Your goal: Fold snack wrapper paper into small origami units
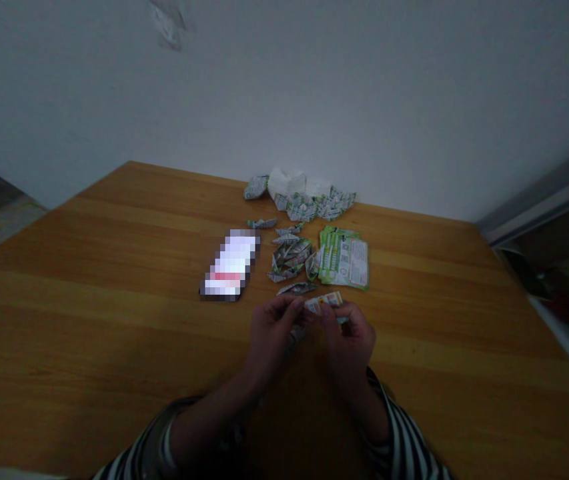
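Between my hands is a small folded strip of printed paper [331,299], white with orange and blue marks. My left hand [275,333] pinches its left end between thumb and fingers. At the right, my right hand [350,337] grips the same paper, thumb on top. Just beyond lie several folded printed-paper pieces, among them a rounded one [290,259] and a flat, narrow one [297,288]. A stack of green and white printed sheets [347,260] rests right of them. Another paper piece [295,339] shows partly below my hands.
A phone [231,263] with a lit, blurred screen lies left of the papers. Farther back, crumpled white tissue [287,181] and more folded paper pieces [301,207] sit near the wall. The wooden table [114,280] meets the wall [314,87] behind.
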{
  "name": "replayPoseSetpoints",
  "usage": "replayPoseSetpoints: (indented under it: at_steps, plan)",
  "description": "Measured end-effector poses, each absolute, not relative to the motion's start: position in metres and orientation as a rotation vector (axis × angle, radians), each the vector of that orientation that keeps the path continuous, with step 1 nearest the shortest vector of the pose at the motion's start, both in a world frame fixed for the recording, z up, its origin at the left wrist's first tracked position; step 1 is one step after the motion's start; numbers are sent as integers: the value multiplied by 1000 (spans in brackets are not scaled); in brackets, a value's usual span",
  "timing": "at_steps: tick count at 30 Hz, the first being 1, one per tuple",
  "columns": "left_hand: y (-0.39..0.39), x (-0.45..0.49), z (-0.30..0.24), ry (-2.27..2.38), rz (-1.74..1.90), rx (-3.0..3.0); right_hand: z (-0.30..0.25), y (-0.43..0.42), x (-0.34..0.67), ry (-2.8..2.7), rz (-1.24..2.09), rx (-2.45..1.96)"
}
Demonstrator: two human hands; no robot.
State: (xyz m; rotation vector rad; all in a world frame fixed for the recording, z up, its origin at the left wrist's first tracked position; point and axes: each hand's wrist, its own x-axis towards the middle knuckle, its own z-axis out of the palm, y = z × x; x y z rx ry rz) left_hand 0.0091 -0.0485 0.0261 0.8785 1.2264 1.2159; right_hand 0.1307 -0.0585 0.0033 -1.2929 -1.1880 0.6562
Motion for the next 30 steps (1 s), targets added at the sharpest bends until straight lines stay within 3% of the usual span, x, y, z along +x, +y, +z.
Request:
replayPoseSetpoints:
  at_steps: [7,13,22,30]
  plan:
    - [-47,7,27,1263,1159,1145,3,-59,130,-1147,717,-1320]
    - [-41,2,25,1181,1002,1246,4,-57,130,-1059,914,-1183]
    - [-47,10,23,1143,1109,1060,6,-44,135,-1012,1306,-1126]
    - [-34,-11,25,1154,890,1403,10,-38,159,-1217,1555,-1143]
